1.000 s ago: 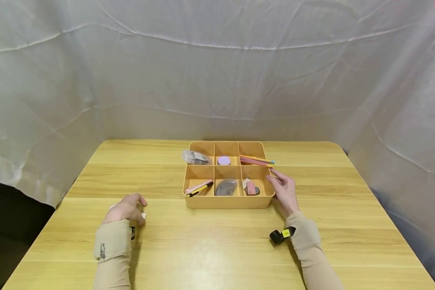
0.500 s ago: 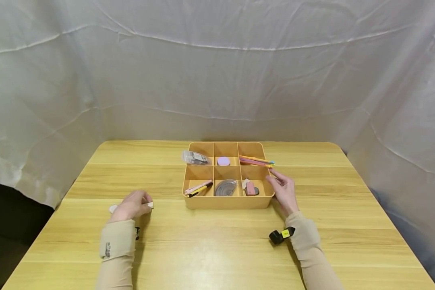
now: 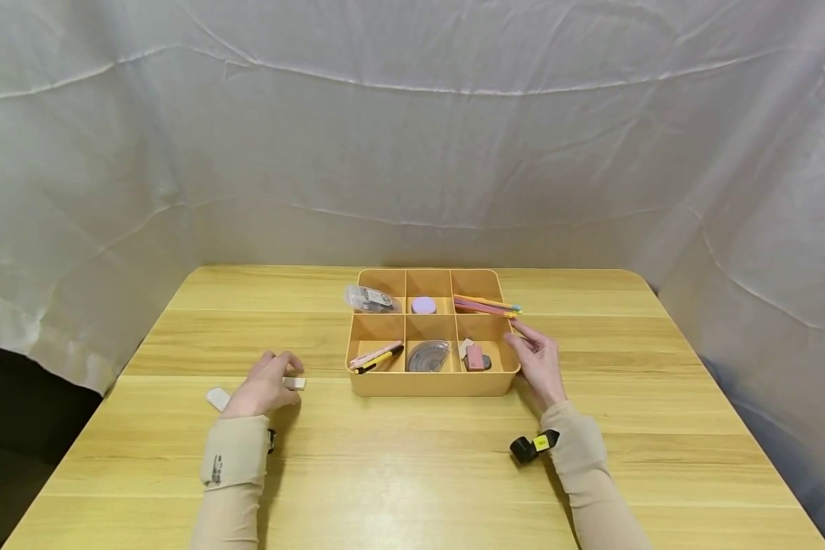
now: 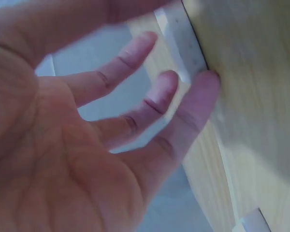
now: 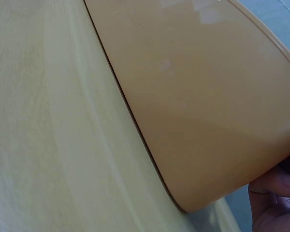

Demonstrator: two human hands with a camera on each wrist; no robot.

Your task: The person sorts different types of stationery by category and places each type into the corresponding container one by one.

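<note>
A small white block (image 3: 295, 383), possibly an eraser, sits at the table's left between the thumb and fingertips of my left hand (image 3: 264, 386). In the left wrist view a fingertip touches the end of the white block (image 4: 181, 43), which lies at the tabletop; the other fingers are spread off it. My right hand (image 3: 539, 367) holds the right wall of a tan divided organizer box (image 3: 433, 386), thumb over the rim. The right wrist view has the outer wall of the box (image 5: 198, 106) and bent fingers (image 5: 280, 186) at its corner.
Behind my left hand lies another white piece (image 3: 218, 398). The box compartments hold pens (image 3: 378, 357), a clear protractor (image 3: 428, 356), a pink eraser (image 3: 475, 357) with smaller pieces, a lilac round item (image 3: 423, 305), coloured pencils (image 3: 484, 306) and a clear package (image 3: 373, 299).
My left hand has moved right and away from me, and the white block has shifted with it. The other white piece has come into fuller view. The right hand and box stay put.
</note>
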